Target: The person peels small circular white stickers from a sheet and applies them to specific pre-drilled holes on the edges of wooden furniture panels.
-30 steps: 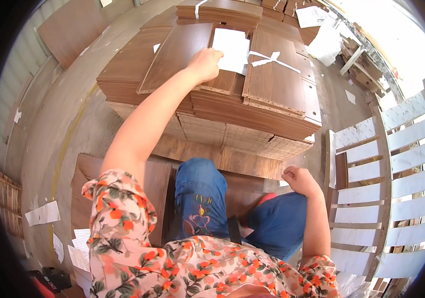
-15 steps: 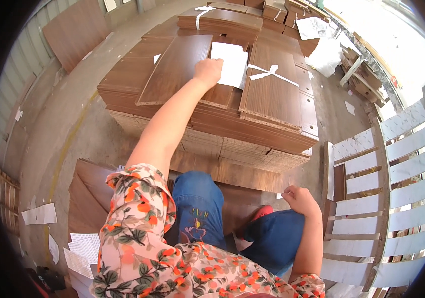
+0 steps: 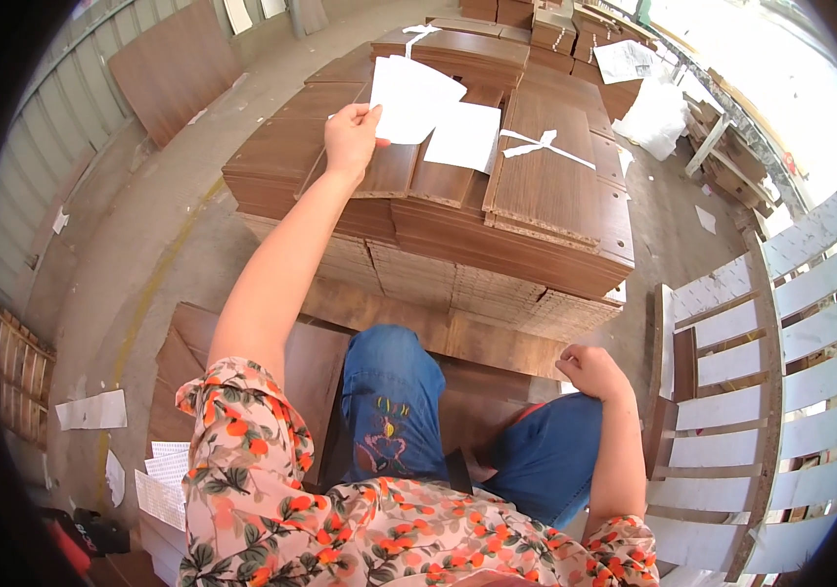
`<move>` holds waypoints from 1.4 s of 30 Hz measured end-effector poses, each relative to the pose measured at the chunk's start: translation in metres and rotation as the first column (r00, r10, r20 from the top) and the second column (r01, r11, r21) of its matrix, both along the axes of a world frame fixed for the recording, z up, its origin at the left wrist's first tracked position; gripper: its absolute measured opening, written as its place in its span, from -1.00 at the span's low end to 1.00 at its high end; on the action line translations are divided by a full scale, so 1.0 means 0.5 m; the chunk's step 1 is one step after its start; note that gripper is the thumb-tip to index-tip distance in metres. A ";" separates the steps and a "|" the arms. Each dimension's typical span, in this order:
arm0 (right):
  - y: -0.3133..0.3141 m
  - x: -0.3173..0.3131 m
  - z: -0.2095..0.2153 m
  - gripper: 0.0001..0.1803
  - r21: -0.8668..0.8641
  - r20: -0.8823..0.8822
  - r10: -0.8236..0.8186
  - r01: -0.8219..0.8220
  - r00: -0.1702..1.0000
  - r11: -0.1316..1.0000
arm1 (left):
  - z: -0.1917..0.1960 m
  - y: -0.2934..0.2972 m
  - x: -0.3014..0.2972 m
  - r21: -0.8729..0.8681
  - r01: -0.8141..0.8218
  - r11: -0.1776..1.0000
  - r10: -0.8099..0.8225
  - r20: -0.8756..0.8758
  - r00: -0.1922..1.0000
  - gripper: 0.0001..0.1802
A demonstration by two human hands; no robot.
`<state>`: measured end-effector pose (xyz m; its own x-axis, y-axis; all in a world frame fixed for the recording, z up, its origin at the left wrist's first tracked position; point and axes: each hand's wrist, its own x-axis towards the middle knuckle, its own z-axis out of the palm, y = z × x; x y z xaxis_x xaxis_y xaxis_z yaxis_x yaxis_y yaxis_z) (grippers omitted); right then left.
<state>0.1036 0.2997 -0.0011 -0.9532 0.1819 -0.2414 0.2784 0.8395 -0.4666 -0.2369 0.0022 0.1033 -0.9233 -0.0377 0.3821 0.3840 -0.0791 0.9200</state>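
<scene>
White sheets (image 3: 408, 98): left hand (image 3: 353, 139) is pinching their edge, thumb against fingers, over stacked brown boards (image 3: 545, 191). White paper (image 3: 464, 135): is lying on the boards. Right hand (image 3: 594, 372): fingers are curling loosely; cannot tell whether holding anything. Jeans (image 3: 394, 367): are bearing embroidered lettering. Printed sheets (image 3: 166, 481): are lying lower left, print illegible.

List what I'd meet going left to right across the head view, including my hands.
Leaning brown board, left hand, held paper, flat paper, right hand, slatted rack.
</scene>
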 end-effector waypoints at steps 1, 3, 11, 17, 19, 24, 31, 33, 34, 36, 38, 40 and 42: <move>-0.007 -0.006 0.005 -0.74 -0.007 -0.023 0.032 -0.032 0.999 0.999 | 0.007 -0.009 0.013 0.075 0.059 0.995 -0.064 0.058 0.996 -0.82; -0.031 -0.025 0.018 -0.72 -0.190 -0.096 0.020 -0.039 0.995 0.981 | 0.027 -0.025 0.066 0.124 0.121 0.985 -0.133 0.097 0.986 -0.82; -0.146 -0.137 0.097 -0.40 -0.997 -0.016 -0.126 -0.006 0.992 0.079 | 0.000 0.002 0.347 0.119 0.360 0.925 -0.370 0.073 0.926 -0.84; -0.195 -0.148 0.037 -0.54 -0.921 0.109 -0.324 -0.026 0.940 -0.388 | -0.068 -0.026 0.473 -0.432 0.485 0.760 -0.618 -0.250 0.746 -0.79; -0.172 -0.139 0.033 -0.78 -0.909 0.196 -0.410 0.009 0.891 -0.416 | -0.088 -0.032 0.479 -0.415 0.535 0.736 -0.654 -0.234 0.719 -0.80; -0.133 -0.141 0.032 -0.84 -0.917 0.037 -0.538 -0.186 0.842 -0.353 | -0.103 -0.042 0.467 -0.077 0.606 0.792 -0.608 -0.004 0.794 -0.84; -0.054 -0.107 0.048 -0.71 -0.979 -0.169 -0.736 -0.195 0.655 0.051 | -0.071 -0.002 0.358 0.223 0.330 0.917 -0.340 0.007 0.940 -0.73; -0.028 -0.097 0.049 -0.68 -0.966 -0.257 -0.748 -0.164 0.611 0.198 | -0.036 0.007 0.299 0.255 0.324 0.911 -0.325 -0.039 0.945 -0.70; -0.017 -0.093 0.050 -0.68 -0.966 -0.257 -0.748 -0.165 0.612 0.197 | -0.021 0.011 0.264 0.267 0.314 0.911 -0.316 -0.036 0.948 -0.71; 0.003 -0.085 0.052 -0.68 -0.965 -0.260 -0.758 -0.130 0.598 0.228 | 0.003 0.025 0.190 0.311 0.333 0.890 -0.315 -0.109 0.943 -0.71; 0.005 -0.088 0.045 -0.71 -0.969 -0.244 -0.772 -0.122 0.586 0.213 | 0.002 0.013 0.100 0.393 0.338 0.855 -0.313 -0.128 0.941 -0.71; 0.020 -0.093 0.020 -0.76 -0.978 -0.198 -0.778 -0.072 0.597 0.193 | -0.014 0.005 0.035 0.460 0.250 0.852 -0.271 -0.020 0.962 -0.80; 0.028 -0.084 0.022 -0.79 -0.981 -0.175 -0.769 -0.044 0.614 0.189 | -0.037 0.005 0.014 0.398 0.021 0.917 -0.137 0.267 0.954 -0.86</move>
